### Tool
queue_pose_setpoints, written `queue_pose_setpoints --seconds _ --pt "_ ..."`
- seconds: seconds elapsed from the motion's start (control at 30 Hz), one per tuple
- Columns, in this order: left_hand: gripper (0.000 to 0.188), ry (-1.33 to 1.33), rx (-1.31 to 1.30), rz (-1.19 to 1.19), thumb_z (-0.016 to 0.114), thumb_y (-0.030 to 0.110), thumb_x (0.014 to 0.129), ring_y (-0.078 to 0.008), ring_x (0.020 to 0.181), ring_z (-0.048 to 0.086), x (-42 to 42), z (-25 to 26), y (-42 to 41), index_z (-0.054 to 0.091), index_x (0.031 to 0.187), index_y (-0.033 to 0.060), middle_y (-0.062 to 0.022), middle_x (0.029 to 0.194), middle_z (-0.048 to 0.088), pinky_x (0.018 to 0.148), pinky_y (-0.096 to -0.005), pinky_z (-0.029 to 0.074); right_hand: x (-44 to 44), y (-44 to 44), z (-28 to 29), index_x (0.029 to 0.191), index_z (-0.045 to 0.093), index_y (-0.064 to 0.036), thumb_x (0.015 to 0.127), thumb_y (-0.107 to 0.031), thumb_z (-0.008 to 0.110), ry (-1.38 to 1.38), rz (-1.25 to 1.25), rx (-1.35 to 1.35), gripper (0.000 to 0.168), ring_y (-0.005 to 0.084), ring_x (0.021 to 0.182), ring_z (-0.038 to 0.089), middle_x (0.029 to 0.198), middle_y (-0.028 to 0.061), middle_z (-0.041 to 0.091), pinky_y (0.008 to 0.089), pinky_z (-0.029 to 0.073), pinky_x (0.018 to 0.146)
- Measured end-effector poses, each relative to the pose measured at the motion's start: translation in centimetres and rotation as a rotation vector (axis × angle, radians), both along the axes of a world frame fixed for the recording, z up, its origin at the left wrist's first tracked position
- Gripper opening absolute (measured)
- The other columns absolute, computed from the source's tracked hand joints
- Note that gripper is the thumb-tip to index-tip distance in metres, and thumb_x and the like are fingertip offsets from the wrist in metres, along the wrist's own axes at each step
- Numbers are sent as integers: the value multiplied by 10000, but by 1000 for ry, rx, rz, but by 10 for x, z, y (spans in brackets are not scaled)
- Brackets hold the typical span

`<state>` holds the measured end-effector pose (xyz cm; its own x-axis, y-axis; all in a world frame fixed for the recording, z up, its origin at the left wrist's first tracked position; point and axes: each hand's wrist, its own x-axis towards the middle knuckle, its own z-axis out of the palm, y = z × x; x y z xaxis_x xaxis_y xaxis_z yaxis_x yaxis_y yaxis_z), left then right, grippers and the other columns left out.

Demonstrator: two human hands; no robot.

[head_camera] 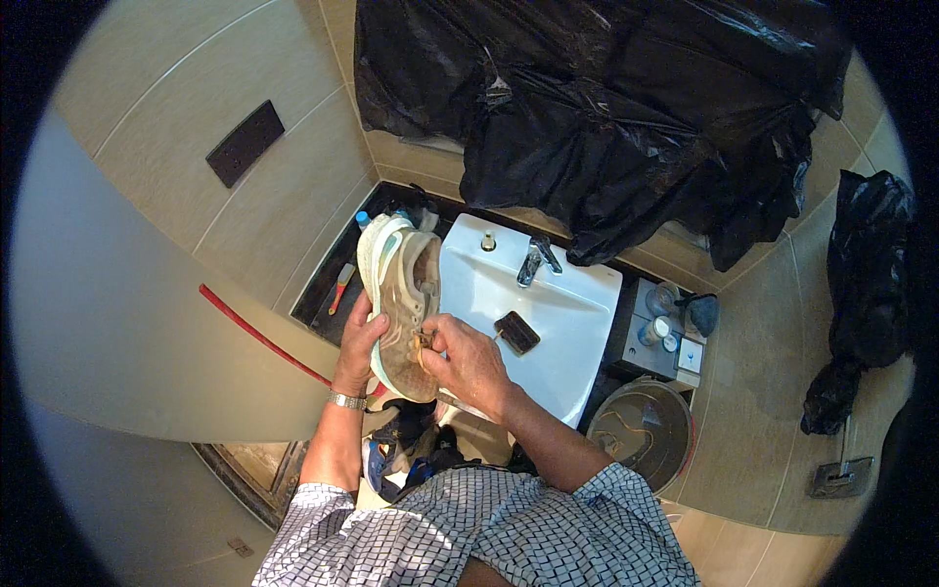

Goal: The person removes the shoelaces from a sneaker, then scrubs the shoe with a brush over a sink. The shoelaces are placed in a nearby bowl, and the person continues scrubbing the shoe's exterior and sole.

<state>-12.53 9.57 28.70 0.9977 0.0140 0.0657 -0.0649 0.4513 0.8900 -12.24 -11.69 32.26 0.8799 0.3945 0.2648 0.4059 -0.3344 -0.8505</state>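
Note:
My left hand (362, 343) grips a light beige sneaker (396, 293) with a pale green and white sole, its heel end pointing away from me. The sneaker is held over the near left side of a white washbasin (565, 352). On the shoe's lacing area, the fingers of my right hand (462, 356) pinch a yellowish-brown lace-like piece (421, 351); its exact nature is partly hidden by the fingers. A dark rectangular brush or scrubber (517, 332) lies in the basin below the tap (538, 260).
A red-and-yellow handled brush (341, 288) lies on the black counter at left. A bucket (642, 433) with a cord-like thing inside stands at right, near a box (656, 352) holding containers. More shoes (374, 466) are on the floor. Black plastic (623, 110) covers the wall ahead.

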Motion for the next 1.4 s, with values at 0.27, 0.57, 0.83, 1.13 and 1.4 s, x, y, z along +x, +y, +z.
queue_pose_setpoints --seconds 0.27,0.57,0.83,1.13,1.4 --pt "855 85 173 -109 758 311 871 -226 1379 543 5 -6 11 426 1591 -6 -137 1554 521 1175 -370 419 25 -22 4 813 553 -76 788 -246 849 238 343 -245 342 183 632 580 700 50 599 373 473 597" --pt "840 122 -239 -49 678 392 925 -272 1379 560 -3 -9 -9 370 1611 16 -152 1542 532 1186 -404 425 23 -54 -90 932 559 -121 1015 -135 679 902 206 1016 146 179 751 637 846 26 641 347 538 696" --pt "707 61 -55 -87 639 224 976 -217 1343 580 7 -4 5 396 1600 0 -127 1517 562 1140 -367 456 13 -57 -66 1169 651 -45 958 -57 702 144 -99 224 217 156 848 661 1016 76 690 322 562 743" --pt "746 60 28 -99 700 227 949 -219 1334 579 11 2 -5 404 1596 6 -125 1509 554 1142 -365 454 11 -7 12 1075 666 -30 930 -171 702 236 119 -88 205 407 978 691 1026 192 700 479 551 836" --pt "772 91 43 -87 732 251 924 -211 1339 581 3 -4 15 424 1586 1 -109 1489 581 1146 -367 453 38 -47 -35 1022 726 -15 1007 -208 729 584 423 226 194 76 749 606 839 -18 668 273 504 670"
